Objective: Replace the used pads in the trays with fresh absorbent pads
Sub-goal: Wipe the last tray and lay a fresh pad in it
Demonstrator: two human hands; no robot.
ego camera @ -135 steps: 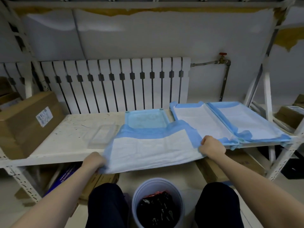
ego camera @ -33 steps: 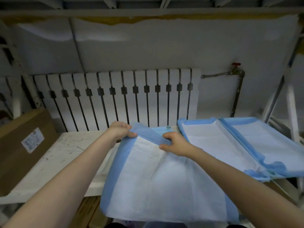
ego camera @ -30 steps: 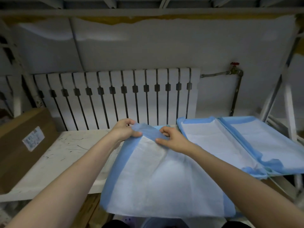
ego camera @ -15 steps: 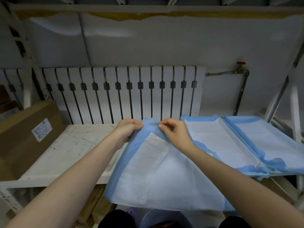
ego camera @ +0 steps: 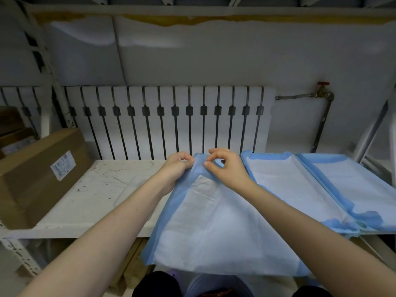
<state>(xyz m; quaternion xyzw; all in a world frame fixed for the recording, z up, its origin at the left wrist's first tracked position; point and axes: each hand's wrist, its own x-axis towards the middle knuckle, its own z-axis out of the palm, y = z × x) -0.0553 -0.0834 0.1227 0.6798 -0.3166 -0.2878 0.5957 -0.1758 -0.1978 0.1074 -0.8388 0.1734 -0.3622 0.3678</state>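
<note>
A white absorbent pad with a blue border (ego camera: 214,221) is draped over the shelf's front edge and hangs below it. My left hand (ego camera: 176,167) and my right hand (ego camera: 226,167) pinch its far blue edge, close together near the radiator. The blue tray seen earlier is hidden under this pad. A clear tray (ego camera: 132,189) lies on the shelf just left of the pad, partly behind my left forearm. Two more blue-bordered pads (ego camera: 321,189) lie flat on the right of the shelf.
The white scratched shelf (ego camera: 90,200) carries a cardboard box (ego camera: 40,174) at the left. A white radiator (ego camera: 167,121) stands behind, with a pipe and red valve (ego camera: 322,91) to its right. A bucket (ego camera: 214,286) sits below between my knees.
Both hands went from the pad's near corners to its far edge, lifted it over the blue tray and drew closer together. The camera tilted and shifted slightly.
</note>
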